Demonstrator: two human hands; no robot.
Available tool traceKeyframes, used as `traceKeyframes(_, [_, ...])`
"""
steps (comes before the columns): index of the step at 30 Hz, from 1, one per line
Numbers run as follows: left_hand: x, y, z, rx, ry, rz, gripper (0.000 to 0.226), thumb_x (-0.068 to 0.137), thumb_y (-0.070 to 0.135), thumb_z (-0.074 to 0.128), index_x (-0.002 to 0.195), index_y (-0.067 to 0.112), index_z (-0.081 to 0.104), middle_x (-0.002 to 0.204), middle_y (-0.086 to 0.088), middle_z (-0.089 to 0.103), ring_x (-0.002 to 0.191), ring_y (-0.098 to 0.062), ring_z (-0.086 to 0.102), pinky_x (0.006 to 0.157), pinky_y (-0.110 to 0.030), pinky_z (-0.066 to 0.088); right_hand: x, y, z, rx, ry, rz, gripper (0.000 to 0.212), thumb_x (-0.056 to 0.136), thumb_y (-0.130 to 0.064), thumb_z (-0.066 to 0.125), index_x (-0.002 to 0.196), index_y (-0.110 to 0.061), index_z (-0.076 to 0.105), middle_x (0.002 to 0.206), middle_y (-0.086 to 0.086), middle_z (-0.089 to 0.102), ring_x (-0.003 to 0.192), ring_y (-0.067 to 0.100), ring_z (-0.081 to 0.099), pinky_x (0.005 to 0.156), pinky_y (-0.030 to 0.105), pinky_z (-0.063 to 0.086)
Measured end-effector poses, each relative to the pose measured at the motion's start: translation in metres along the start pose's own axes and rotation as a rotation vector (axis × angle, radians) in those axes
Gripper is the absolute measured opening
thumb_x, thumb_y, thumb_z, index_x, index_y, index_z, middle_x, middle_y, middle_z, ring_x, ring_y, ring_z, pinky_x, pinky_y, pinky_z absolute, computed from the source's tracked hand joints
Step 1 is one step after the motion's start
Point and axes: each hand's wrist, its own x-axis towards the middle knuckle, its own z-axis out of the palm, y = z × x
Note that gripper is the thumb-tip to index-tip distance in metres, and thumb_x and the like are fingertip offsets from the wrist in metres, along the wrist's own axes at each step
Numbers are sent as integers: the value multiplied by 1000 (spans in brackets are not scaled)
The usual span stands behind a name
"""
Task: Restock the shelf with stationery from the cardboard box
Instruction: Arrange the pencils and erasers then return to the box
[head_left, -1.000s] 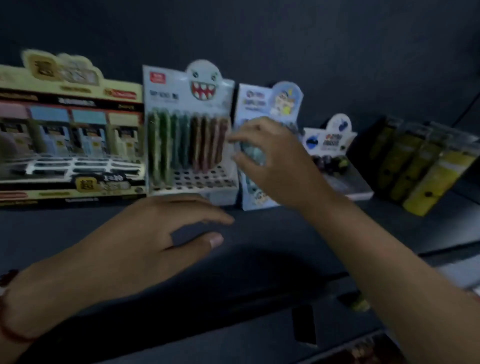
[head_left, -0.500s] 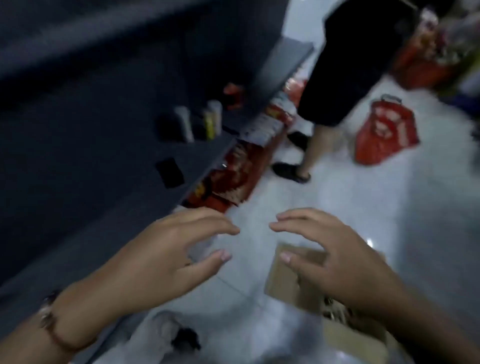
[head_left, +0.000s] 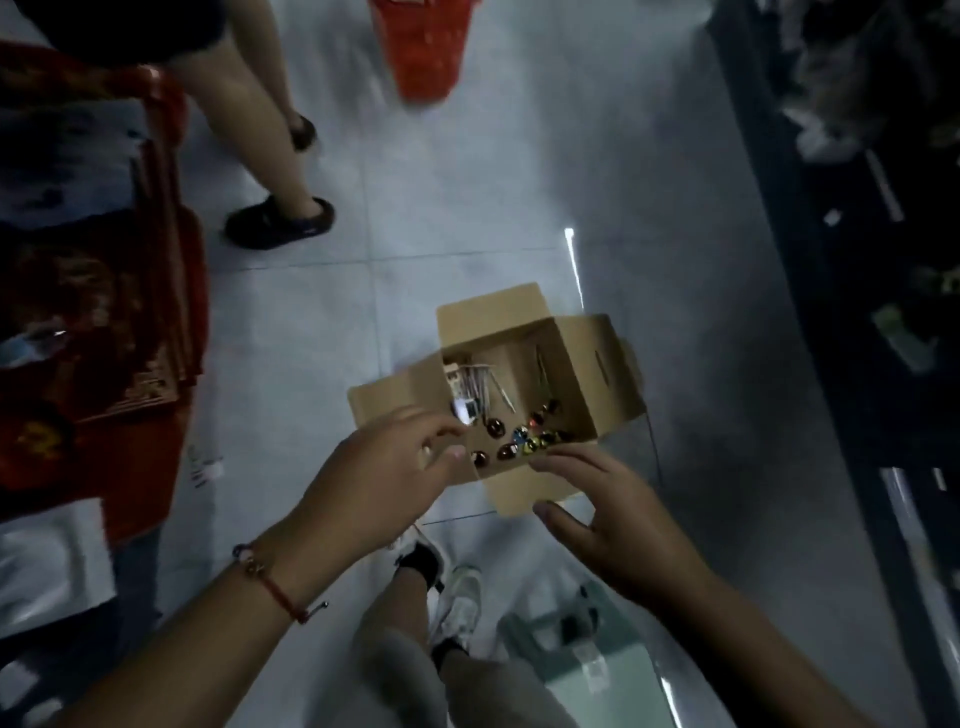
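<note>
An open cardboard box (head_left: 576, 364) stands on the tiled floor below me, flaps spread. Inside lie a pack of thin sticks or pens (head_left: 472, 387) and several small round coloured items (head_left: 524, 439). My left hand (head_left: 384, 478) hovers over the box's near left flap, fingers loosely curled, holding nothing. My right hand (head_left: 608, 512) hangs above the near flap, fingers spread and relaxed, empty. The shelf is out of view.
Another person's legs and dark sandals (head_left: 280, 221) stand at the upper left. A red basket (head_left: 426, 47) sits on the floor at the top. Red packaged goods (head_left: 93, 322) fill the left side, dark shelving (head_left: 883, 312) the right. My own shoes (head_left: 457, 597) are below.
My view swung from the shelf down to the floor and the box. Both hands left the shelf and now hover over the open box.
</note>
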Motion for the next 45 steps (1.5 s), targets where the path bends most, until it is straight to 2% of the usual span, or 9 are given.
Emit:
traceKeyframes(4, [100, -32, 57, 57, -60, -87, 23, 97, 36, 50, 114, 34, 65, 113, 17, 62, 100, -7, 57, 80, -28, 47, 75, 73, 25, 38, 21, 133, 43, 91, -37, 62, 133, -31, 56, 136, -13, 52, 122, 4, 48, 99, 28, 45])
traceKeyframes(10, [227, -97, 181, 48, -155, -179, 28, 99, 34, 50, 122, 26, 64, 118, 9, 63, 104, -11, 59, 86, -32, 50, 199, 201, 92, 41, -9, 187, 41, 93, -31, 60, 134, -28, 56, 128, -12, 53, 110, 1, 49, 91, 21, 45])
traceKeyframes(13, [292, -148, 265, 24, -119, -299, 24, 98, 33, 50, 117, 27, 65, 111, 6, 67, 94, -13, 63, 80, -36, 53, 265, 285, 151, 44, -14, 179, 34, 91, -28, 60, 125, -27, 62, 118, -13, 57, 100, 0, 51, 84, 21, 46])
traceKeyframes(17, [363, -217, 387, -43, -116, -486, 19, 97, 29, 48, 107, 23, 64, 95, 0, 66, 82, -19, 62, 76, -40, 53, 338, 406, 246, -18, -120, 282, 28, 87, -28, 61, 113, -22, 67, 108, 0, 61, 99, 22, 60, 79, 36, 50])
traceKeyframes(21, [420, -268, 485, 3, -28, -590, 19, 94, 29, 53, 107, 19, 62, 106, -4, 62, 90, -22, 60, 72, -36, 50, 387, 477, 316, -19, -119, 342, 34, 93, -33, 56, 124, -21, 61, 118, 4, 59, 104, 22, 59, 84, 39, 51])
traceKeyframes(26, [468, -319, 533, 271, 76, -653, 45, 94, 31, 58, 135, 16, 45, 133, -15, 46, 117, -34, 51, 85, -42, 48, 446, 503, 369, 15, -120, 310, 32, 92, -36, 58, 119, -19, 59, 112, 5, 60, 99, 25, 61, 81, 44, 54])
traceKeyframes(34, [493, -341, 547, 389, 150, -543, 41, 93, 19, 61, 127, 13, 40, 113, -13, 58, 86, -28, 64, 62, -34, 45, 475, 514, 382, -20, -135, 365, 23, 93, -21, 57, 113, -13, 51, 107, 11, 65, 96, 33, 63, 66, 35, 43])
traceKeyframes(40, [477, -333, 565, 474, 161, -482, 58, 86, 8, 63, 138, 13, 37, 120, -15, 53, 79, -29, 67, 52, -31, 39, 469, 516, 367, 235, -54, 538, 23, 86, -31, 60, 99, -13, 63, 95, 6, 66, 86, 28, 61, 68, 29, 43])
traceKeyframes(45, [481, -334, 562, 302, 168, -421, 43, 90, 15, 58, 129, 13, 40, 108, -15, 59, 82, -33, 64, 58, -31, 34, 456, 526, 359, 472, -45, 675, 18, 81, -31, 56, 87, -14, 59, 85, 6, 70, 74, 23, 64, 64, 34, 51])
